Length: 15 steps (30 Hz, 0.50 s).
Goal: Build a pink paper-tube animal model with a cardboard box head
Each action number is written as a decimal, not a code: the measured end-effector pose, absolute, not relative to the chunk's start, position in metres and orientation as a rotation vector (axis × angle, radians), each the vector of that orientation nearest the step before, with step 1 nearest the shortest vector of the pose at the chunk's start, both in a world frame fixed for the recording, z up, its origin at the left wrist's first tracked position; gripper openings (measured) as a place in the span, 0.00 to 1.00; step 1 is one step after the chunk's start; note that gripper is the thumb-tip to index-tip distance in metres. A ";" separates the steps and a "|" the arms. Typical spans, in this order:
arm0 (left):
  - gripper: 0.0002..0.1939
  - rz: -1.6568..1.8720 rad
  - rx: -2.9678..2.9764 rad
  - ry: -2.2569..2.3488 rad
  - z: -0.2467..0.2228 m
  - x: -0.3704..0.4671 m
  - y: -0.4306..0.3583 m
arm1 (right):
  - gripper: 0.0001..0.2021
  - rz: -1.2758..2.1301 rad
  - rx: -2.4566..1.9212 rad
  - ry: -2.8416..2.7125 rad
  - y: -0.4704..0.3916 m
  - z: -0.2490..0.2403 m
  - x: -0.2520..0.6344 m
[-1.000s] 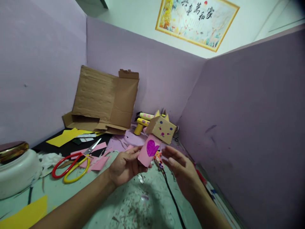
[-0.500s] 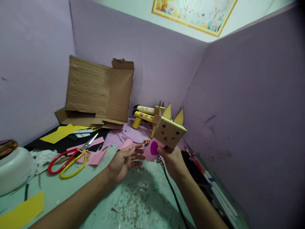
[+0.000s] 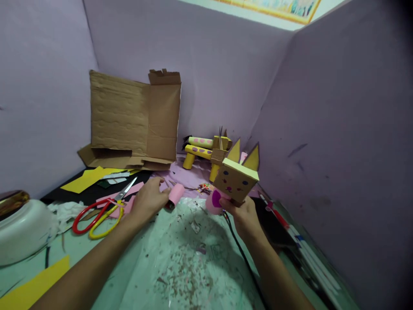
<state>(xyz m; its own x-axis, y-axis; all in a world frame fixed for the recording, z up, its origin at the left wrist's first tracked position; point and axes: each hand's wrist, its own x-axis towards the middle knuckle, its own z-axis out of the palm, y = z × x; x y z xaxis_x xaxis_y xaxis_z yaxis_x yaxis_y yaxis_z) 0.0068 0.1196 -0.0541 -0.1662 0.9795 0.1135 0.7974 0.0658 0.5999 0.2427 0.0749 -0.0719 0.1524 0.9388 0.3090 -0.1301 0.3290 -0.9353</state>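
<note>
My right hand grips a cardboard animal figure with a square box head, two pointed yellow ears and a drawn face. Under the head is its pink paper tube part with a purple oval, and my thumb presses by that oval. To the left, my left hand reaches low over the table with its fingers apart and partly hidden. It is near pink paper scraps and beside a loose pink paper roll. I cannot tell whether the fingertips touch anything.
Red-and-yellow-handled scissors lie left of my left arm. An opened cardboard box stands at the back, near a yellow spotted cardboard animal. A white pot is far left, pens far right, and a black cord crosses the table.
My left hand has moved left and away from the figure, turning palm down near the scraps. The loose pink roll now shows fully on the table. My right hand still holds the figure.
</note>
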 end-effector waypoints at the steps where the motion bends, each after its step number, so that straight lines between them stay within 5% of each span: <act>1: 0.22 0.702 1.820 2.060 -0.054 0.013 0.126 | 0.15 0.942 -0.918 -1.140 0.076 -0.074 0.244; 10: 0.34 0.264 2.277 1.782 -0.050 0.014 0.142 | 0.12 0.955 -0.826 -1.143 0.076 -0.076 0.254; 15: 0.40 0.019 2.801 1.305 -0.058 -0.009 0.140 | 0.20 1.356 -0.610 -1.142 0.061 -0.065 0.263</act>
